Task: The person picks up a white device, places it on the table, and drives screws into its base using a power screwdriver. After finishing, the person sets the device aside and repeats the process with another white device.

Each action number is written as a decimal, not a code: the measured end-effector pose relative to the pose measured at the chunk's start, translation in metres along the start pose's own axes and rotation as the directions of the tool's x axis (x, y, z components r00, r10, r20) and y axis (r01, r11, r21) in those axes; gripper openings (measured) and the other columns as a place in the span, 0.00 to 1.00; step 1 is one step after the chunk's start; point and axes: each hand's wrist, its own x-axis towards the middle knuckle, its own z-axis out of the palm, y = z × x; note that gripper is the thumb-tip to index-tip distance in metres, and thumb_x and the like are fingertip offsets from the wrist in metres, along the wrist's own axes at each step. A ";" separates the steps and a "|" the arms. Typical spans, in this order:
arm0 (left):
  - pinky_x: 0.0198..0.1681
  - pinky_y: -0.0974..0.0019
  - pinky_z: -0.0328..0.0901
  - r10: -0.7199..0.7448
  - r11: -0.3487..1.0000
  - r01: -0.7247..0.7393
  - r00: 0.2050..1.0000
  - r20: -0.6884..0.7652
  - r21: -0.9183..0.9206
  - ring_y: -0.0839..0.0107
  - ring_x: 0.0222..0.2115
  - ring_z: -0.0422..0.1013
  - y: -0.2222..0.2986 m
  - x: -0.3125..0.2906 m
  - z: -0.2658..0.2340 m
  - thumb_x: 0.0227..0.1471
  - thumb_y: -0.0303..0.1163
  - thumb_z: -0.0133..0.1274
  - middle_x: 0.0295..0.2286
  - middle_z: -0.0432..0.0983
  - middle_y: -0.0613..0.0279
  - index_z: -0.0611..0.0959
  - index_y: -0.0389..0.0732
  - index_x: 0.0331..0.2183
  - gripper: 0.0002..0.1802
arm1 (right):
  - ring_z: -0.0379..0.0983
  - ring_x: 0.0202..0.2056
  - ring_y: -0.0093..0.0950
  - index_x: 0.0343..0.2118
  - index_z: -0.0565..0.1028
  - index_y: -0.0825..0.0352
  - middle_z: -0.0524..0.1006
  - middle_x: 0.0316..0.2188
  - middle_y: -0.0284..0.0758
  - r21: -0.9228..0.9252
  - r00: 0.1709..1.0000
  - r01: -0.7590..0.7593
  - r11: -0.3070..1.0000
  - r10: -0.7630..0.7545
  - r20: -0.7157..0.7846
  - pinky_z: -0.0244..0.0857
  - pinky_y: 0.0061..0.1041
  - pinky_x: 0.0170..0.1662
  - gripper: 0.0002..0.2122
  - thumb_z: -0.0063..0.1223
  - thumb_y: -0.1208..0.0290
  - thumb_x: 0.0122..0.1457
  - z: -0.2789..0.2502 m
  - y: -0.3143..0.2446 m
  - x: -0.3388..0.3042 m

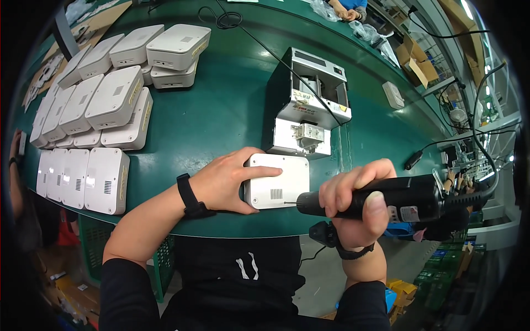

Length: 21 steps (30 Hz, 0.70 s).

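My left hand (229,179) lies flat over the left end of a white box-shaped device (281,185) with a small vent grille, pinning it to the green table (221,116) near the front edge. My right hand (356,201) grips a black electric screwdriver (397,201) held sideways. Its bit touches the right part of the device's near face. A black cable runs from the tool's rear up to the right.
Several identical white devices (113,99) are stacked and laid in rows at the left. A grey screw feeder machine (309,105) stands just behind the held device. Another person's hands (345,12) show at the far top edge, with cardboard boxes (417,58) nearby.
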 end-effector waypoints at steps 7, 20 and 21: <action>0.50 0.56 0.68 0.006 1.000 -0.006 1.000 -0.024 -0.017 0.52 0.47 0.70 -0.003 0.001 0.002 0.28 0.37 0.72 0.49 0.67 0.52 0.77 0.58 0.54 0.44 | 0.63 0.15 0.24 0.36 0.62 0.63 0.67 0.17 0.33 0.028 1.000 -0.010 1.000 0.009 0.007 0.62 0.28 0.22 0.16 0.52 0.56 0.59 -0.004 0.006 -0.002; 0.51 0.56 0.67 -0.002 1.000 0.002 1.000 0.020 -0.017 0.52 0.49 0.69 0.001 0.000 -0.002 0.31 0.38 0.71 0.50 0.65 0.53 0.76 0.60 0.54 0.44 | 0.61 0.14 0.24 0.37 0.64 0.64 0.65 0.16 0.31 -0.053 0.954 0.208 0.977 -0.214 -0.210 0.60 0.28 0.22 0.11 0.42 0.61 0.63 -0.016 0.004 0.076; 0.51 0.56 0.67 0.006 1.000 -0.006 1.000 0.019 -0.020 0.52 0.49 0.69 0.000 0.001 -0.002 0.31 0.38 0.71 0.51 0.65 0.53 0.75 0.60 0.54 0.44 | 0.60 0.14 0.24 0.37 0.64 0.64 0.65 0.16 0.31 -0.115 0.955 0.186 0.976 -0.207 -0.210 0.60 0.28 0.22 0.11 0.41 0.61 0.64 -0.017 0.006 0.083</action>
